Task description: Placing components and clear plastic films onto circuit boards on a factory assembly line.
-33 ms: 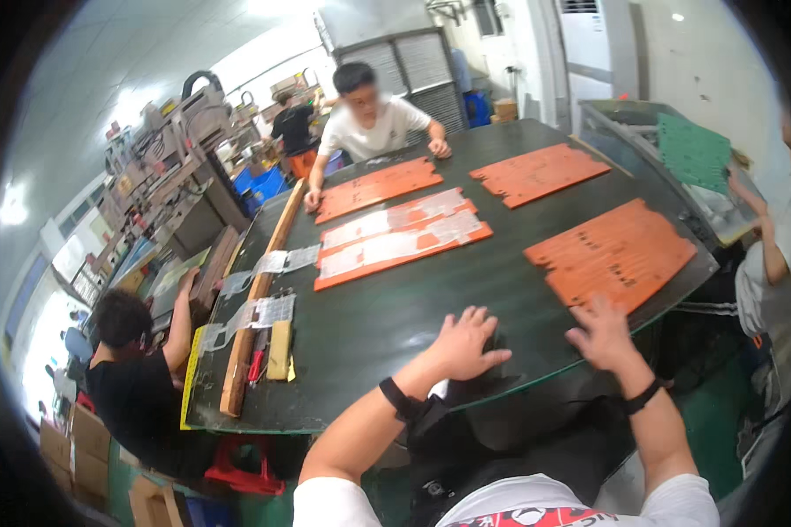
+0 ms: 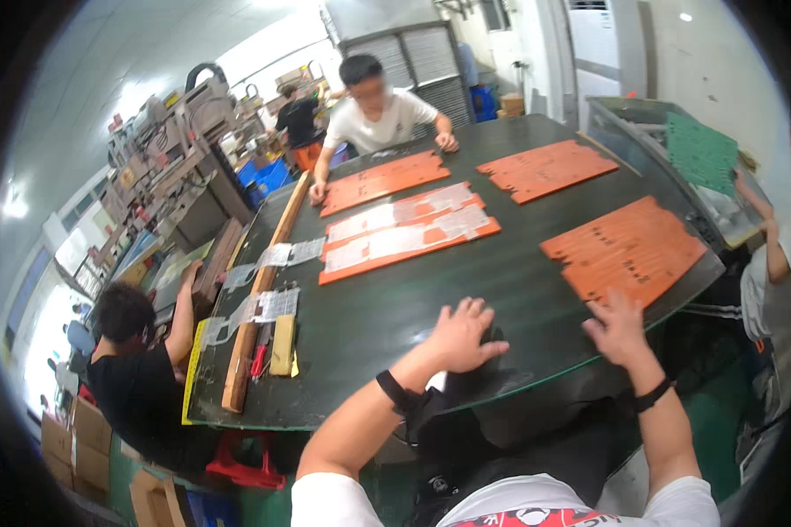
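Four orange panels [image 2: 549, 172] lie flat and apart on a dark green bench [image 2: 387, 351], a spacing that likely keeps each reachable from the sides. The person's left hand [image 2: 463, 341], fingers spread wide, holds nothing just inside the front edge. The right hand [image 2: 621, 329], also wide, reaches the nearest panel [image 2: 628, 250] by the right front corner, perhaps to steady it; whether it presses cannot be told. That panel's long axis roughly follows the front edge, a notched end pointing toward the left edge.
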### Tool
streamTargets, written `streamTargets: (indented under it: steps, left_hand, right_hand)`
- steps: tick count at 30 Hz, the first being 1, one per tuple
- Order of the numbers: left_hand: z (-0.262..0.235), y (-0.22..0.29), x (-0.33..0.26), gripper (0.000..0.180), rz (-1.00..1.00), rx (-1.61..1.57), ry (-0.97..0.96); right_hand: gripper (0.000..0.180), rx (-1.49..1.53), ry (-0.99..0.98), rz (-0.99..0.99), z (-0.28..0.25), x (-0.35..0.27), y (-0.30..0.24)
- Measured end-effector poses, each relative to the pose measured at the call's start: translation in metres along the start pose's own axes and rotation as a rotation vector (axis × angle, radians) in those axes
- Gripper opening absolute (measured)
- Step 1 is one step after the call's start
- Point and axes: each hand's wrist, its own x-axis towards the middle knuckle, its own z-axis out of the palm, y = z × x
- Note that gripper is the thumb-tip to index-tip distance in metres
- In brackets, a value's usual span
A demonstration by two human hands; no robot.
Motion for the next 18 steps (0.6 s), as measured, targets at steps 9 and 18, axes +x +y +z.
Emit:
streamTargets:
  steps: [9, 18]
  left_hand:
    - [-0.043, -0.180, 0.019, 0.078, -0.570, 0.148, 0.023]
    - [-0.039, -0.269, 0.020, 0.086, -0.886, 0.111, 0.126]
  right_hand:
    - [0.046, 0.071, 0.165, 0.152, 0.017, 0.015, 0.039]
    - [0.049, 0.193, 0.078, 0.214, 0.009, 0.011, 0.037]
